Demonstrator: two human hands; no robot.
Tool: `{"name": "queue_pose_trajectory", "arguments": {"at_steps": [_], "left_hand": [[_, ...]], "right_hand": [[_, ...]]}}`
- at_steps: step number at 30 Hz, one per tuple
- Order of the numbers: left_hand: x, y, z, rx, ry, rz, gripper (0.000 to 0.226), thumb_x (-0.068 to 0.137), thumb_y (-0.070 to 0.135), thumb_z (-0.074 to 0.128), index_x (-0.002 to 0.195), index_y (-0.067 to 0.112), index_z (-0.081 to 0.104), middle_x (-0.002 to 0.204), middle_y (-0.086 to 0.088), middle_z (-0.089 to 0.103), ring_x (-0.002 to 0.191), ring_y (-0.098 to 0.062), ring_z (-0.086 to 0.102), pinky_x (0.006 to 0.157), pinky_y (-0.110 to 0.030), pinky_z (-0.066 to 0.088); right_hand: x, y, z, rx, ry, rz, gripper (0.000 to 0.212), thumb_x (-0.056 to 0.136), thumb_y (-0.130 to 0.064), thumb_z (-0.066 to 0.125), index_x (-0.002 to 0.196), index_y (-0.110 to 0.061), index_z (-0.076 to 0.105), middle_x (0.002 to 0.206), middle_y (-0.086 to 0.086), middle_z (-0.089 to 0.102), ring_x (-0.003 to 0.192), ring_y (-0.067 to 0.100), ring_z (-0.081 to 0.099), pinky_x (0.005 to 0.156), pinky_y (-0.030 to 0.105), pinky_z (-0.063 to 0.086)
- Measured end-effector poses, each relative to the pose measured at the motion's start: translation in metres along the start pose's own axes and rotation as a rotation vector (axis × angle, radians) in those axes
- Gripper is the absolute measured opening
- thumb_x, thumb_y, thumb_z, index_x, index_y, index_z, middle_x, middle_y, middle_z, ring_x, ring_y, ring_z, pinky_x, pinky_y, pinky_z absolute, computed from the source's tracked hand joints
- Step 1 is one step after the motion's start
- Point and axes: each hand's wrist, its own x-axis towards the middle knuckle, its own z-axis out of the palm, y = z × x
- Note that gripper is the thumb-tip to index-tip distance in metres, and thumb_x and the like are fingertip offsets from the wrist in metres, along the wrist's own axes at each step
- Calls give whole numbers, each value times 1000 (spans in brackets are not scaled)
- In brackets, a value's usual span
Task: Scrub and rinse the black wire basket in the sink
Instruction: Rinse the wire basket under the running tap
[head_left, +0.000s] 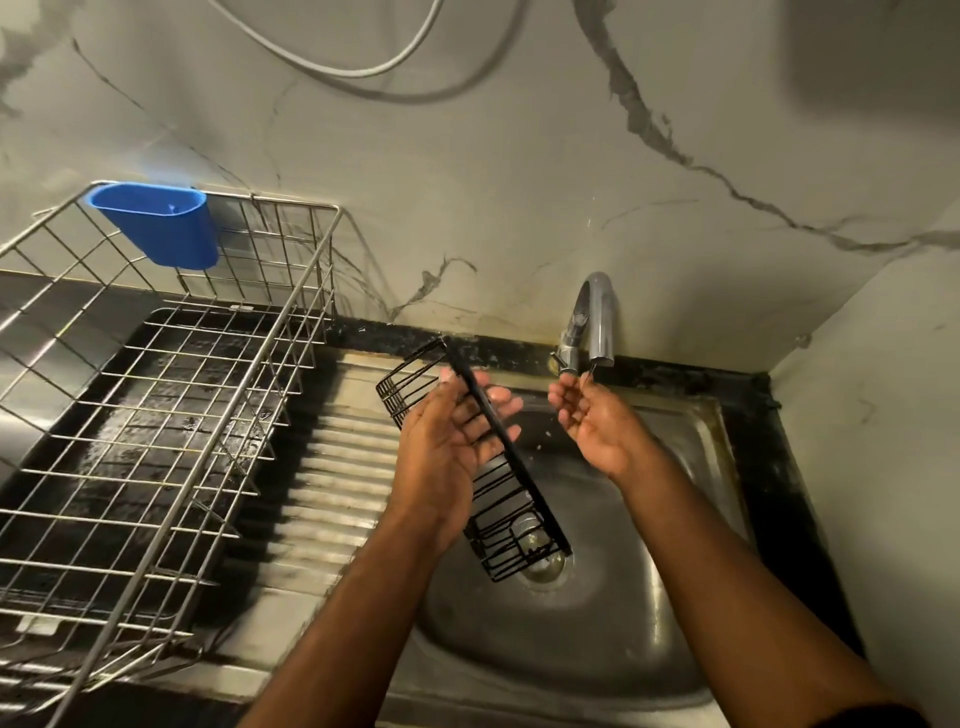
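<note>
Black wire basket (498, 525) matt metal; sink (571, 623) dull steel; cup (161, 228) blue plastic.

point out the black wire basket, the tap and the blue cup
black wire basket (511, 512), head view, on its lower wire side
tap (597, 312), head view, on its curved spout
blue cup (161, 228), head view, on its front wall
</note>
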Motion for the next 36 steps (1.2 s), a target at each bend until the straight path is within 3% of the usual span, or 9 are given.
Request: {"name": "queue_pose_trajectory", "arguments": {"at_steps": [5, 8, 12, 16, 20, 22, 28, 33, 36], "left_hand": [[6, -1, -7, -3, -44, -46, 57, 98, 54, 39, 117, 6, 61, 101, -15, 72, 109, -35, 70, 95, -49, 54], [9, -2, -5, 12, -43, -71, 55, 106, 55, 29, 103, 12, 63, 84, -7, 69, 84, -24, 71, 82, -44, 58], [16, -11, 1, -11, 82, -122, 47, 106, 52, 34, 80, 21, 57, 60, 6, 45, 50, -9, 43, 55, -28, 46], [24, -24, -2, -15, 120, -155, 50, 107, 49, 38, 67, 22, 50, 53, 10, 35, 43, -6, 26, 39, -21, 27], [27, -25, 5, 11, 143, -87, 56, 105, 56, 36, 60, 22, 41, 50, 9, 31, 41, -8, 21, 38, -23, 17], [28, -24, 7, 7, 138, -50, 58, 103, 59, 36, 59, 22, 39, 49, 9, 31, 42, -8, 20, 39, -24, 17], [26, -19, 6, -68, 125, 32, 62, 100, 64, 37, 57, 19, 34, 46, 9, 27, 39, -8, 20, 37, -23, 19], [25, -19, -1, -71, 161, 59, 64, 101, 61, 39, 52, 21, 38, 44, 10, 29, 39, -9, 23, 38, -24, 20], [25, -21, -2, -77, 165, 59, 64, 101, 61, 40, 51, 22, 38, 43, 9, 30, 38, -9, 23, 37, -23, 20]], "right_hand": [[4, -17, 13, 154, 17, 160, 32, 104, -23, 41, 78, -17, 58, 61, -1, 59, 58, 8, 50, 45, 16, 40], [2, -21, 12, 148, -11, 182, 30, 102, -19, 39, 77, -18, 55, 57, -3, 54, 53, 7, 45, 46, 16, 33], [-9, -27, 5, 93, -31, 163, 26, 102, -18, 44, 80, -15, 59, 68, 1, 59, 60, 9, 52, 49, 16, 42], [-23, -25, -11, -418, -77, 76, 25, 104, -18, 44, 95, -6, 65, 84, 10, 66, 72, 14, 62, 61, 21, 53], [-32, -20, -24, -1114, -158, 128, 19, 99, -7, 52, 102, 7, 66, 98, 24, 71, 77, 25, 66, 52, 19, 49], [-29, -17, -28, -1256, -109, 91, 16, 98, -5, 53, 99, 2, 68, 101, 22, 72, 83, 26, 67, 57, 23, 50], [-27, -19, -17, -735, 58, -177, 29, 105, -26, 43, 107, -8, 66, 100, 9, 72, 91, 18, 69, 80, 30, 57], [-16, -29, -3, -138, 40, -5, 31, 106, -24, 41, 101, -7, 66, 95, 9, 71, 85, 17, 68, 75, 28, 54], [-21, -34, 10, -15, -48, 67, 25, 103, -18, 45, 93, -8, 66, 84, 6, 70, 76, 14, 66, 70, 24, 53]]}}
